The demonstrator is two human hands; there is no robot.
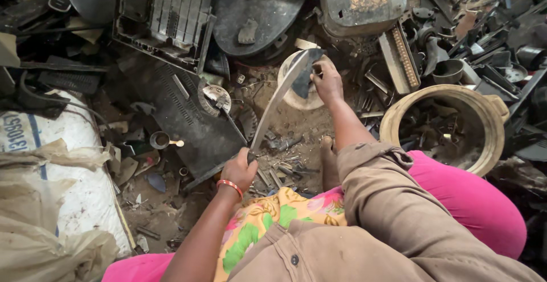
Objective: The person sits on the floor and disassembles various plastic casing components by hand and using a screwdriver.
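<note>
We grip the long knife point(277, 102) in our closed left hand point(239, 169), blade tip over the dark plastic piece point(305, 79) our right hand point(327, 80) pinches on the round block point(292, 96), uncut so far, scrap point(171, 14) piled all around.

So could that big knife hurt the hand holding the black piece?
It might. The left hand grips a long curved blade whose tip meets the black plastic piece pinched by the right hand, so a slip could cut those fingers. A bare foot among sharp scraps could also get nicked.
</note>
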